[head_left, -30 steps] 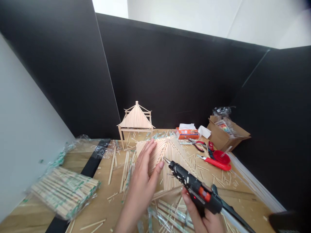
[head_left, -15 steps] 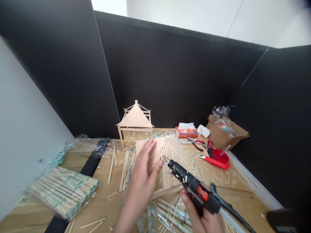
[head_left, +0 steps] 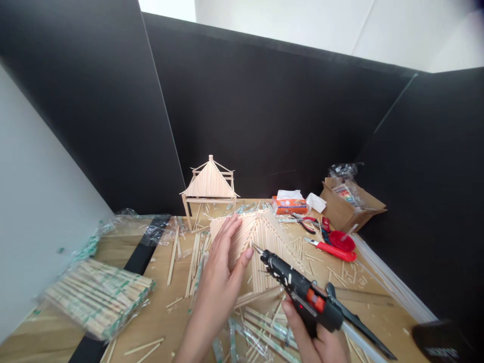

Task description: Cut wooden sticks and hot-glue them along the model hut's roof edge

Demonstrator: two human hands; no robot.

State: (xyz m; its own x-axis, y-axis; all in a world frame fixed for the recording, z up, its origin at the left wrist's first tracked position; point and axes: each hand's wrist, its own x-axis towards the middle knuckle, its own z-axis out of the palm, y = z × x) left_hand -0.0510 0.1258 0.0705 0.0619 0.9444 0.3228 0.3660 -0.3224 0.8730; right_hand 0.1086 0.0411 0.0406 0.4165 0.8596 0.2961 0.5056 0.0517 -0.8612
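Observation:
A pyramid-shaped roof of thin wooden sticks (head_left: 264, 252) sits mid-table. My left hand (head_left: 223, 272) rests on its left slope, fingers over the sticks and thumb near the ridge. In my right hand (head_left: 313, 333) is a black glue gun (head_left: 298, 282) with an orange part, gripped by its handle. Its metal tip is at the ridge, beside my left thumb; whether it touches cannot be told. A clear glue stick (head_left: 361, 343) comes out of the gun's rear.
Behind stands a small stick pavilion (head_left: 210, 184). Wrapped sticks (head_left: 100, 297) lie left. Right are a tissue pack (head_left: 290, 204), a cardboard box (head_left: 350, 204), a red cutter (head_left: 333, 250), pliers (head_left: 305, 226) and a red dish (head_left: 342, 241). Loose sticks (head_left: 194, 264) are scattered about.
The view has shifted very slightly. Both hands, the glue gun and the stick roof keep nearly the same positions relative to one another.

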